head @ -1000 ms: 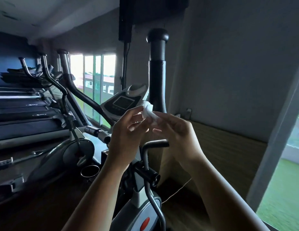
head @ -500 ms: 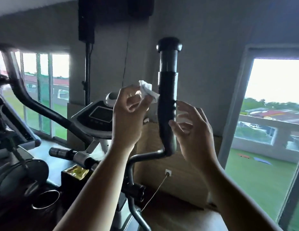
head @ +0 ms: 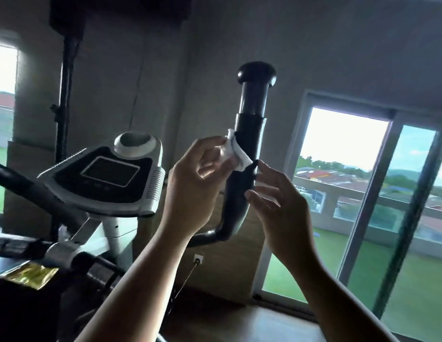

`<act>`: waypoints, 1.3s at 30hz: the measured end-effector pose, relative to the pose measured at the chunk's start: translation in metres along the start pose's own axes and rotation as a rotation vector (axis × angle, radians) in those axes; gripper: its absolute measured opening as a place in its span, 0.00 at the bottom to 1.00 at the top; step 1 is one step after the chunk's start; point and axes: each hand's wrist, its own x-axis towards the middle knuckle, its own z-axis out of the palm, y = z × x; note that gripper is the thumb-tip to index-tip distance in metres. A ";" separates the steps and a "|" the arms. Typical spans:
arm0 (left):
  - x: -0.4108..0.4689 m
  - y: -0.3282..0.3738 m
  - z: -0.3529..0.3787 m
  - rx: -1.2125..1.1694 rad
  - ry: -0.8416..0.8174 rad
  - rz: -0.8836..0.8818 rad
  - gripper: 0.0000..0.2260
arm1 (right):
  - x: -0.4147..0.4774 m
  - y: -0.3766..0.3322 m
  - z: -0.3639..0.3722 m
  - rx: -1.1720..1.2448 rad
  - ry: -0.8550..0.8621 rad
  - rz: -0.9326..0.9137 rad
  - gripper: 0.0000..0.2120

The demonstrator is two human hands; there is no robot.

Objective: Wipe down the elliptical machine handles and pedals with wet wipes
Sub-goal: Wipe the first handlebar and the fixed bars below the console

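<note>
while both forearms rise from the near edge of the view, the left hand (head: 200, 174) pinches a small bunched wet wipe (head: 236, 152) between thumb and fingers and presses it against the left side of the upright right handle (head: 249, 144), just below the step where the grip narrows toward its rounded cap. the right hand (head: 276, 201) hovers just right of the handle, fingers spread and loose, gripping nothing; its fingertips (head: 260, 166) look close to the wipe's lower corner, though i cannot tell if they touch. further left sits the console (head: 111, 178), and far behind, on the right, the window (head: 363, 193).

risk, as i judge it: the wipe is wadded small, so only a narrow strip of the handle would get cleaned per pass, and the far side could be missed. a pinch this light could also let the wipe slip and drop if it drags on the rubbery grip. the pedals are out of view and seem not yet reached.

compared with half a second ago, the wipe has gone from just beside the handle to touching it, and the right hand has closed in toward the wipe's corner, while the view has swung a little right.
</note>
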 end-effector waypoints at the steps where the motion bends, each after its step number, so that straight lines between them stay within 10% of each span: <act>1: 0.007 0.003 0.001 0.034 0.019 0.038 0.13 | 0.000 0.000 0.000 -0.005 -0.006 0.001 0.22; 7: 0.033 0.025 0.033 0.406 0.240 0.366 0.16 | 0.001 -0.002 0.000 0.079 0.009 0.033 0.21; 14: 0.027 0.022 0.042 0.358 0.320 0.335 0.14 | -0.004 -0.002 0.003 0.063 0.038 0.024 0.19; 24: 0.043 -0.007 0.015 -0.299 0.008 -0.065 0.07 | -0.020 -0.005 0.016 -0.179 0.095 -0.062 0.25; 39: 0.010 -0.071 -0.018 -0.357 -0.426 -0.104 0.13 | -0.023 -0.002 0.019 -0.206 0.111 -0.011 0.29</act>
